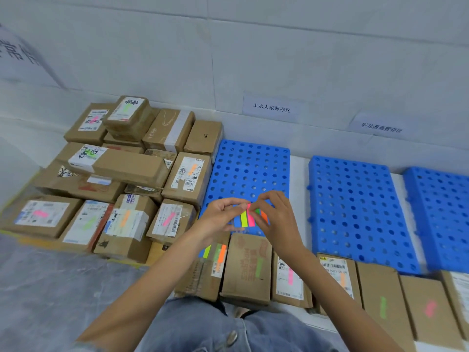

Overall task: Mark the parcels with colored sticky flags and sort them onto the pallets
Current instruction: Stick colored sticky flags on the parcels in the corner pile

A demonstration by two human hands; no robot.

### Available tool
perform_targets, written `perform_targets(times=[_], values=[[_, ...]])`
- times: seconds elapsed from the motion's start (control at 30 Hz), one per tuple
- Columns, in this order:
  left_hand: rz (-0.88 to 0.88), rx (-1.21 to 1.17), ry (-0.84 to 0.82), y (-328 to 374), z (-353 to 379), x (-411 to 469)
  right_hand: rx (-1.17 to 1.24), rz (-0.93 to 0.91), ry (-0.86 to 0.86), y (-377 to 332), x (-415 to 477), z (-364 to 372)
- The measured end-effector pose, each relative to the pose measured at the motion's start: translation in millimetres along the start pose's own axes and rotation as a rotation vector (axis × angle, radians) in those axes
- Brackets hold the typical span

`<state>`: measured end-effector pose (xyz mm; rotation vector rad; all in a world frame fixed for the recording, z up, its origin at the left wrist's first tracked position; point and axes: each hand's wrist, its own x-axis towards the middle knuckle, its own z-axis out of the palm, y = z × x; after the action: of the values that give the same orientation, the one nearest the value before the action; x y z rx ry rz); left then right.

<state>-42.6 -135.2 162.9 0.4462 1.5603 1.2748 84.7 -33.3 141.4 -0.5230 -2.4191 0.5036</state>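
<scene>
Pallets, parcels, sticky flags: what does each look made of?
Pallets: likely moulded plastic. Uniform blue with a slight sheen and a regular grid of round holes.
Parcels: cardboard, matte brown, with creased, dented corners.
Sticky flags: thin neon strips, probably plastic film. The blur means they could also be paper.

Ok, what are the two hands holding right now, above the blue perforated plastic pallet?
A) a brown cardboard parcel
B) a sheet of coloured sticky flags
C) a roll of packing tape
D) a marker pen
B: the left hand and the right hand both pinch the sheet of coloured sticky flags, with blue, yellow-green, pink and orange strips, above the blue perforated plastic pallet.
</scene>
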Motion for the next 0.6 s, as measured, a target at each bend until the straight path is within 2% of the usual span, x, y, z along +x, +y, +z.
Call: perform_targets(times=[0.17,0.37,0.5,0.6], values=[[0.026,0.066,0.134,8.7,-10.1,4.6,0.07,0.009,-0.04,-11.4,10.8,3.9],[0.191,0.029,0.267,19.1,-43.0,10.8,0.177,0.034,-0.083,-26.9,37.4,16.9],[0.261,0.048,0.355,31.0,-77.6,18.1,0.228,0.027,-0.194,-41.7,59.0,28.0],[0.286,0.07,0.41,46.2,-112.5,26.5,0.37,0.107,-0.299,-59.3,86.0,32.2]])
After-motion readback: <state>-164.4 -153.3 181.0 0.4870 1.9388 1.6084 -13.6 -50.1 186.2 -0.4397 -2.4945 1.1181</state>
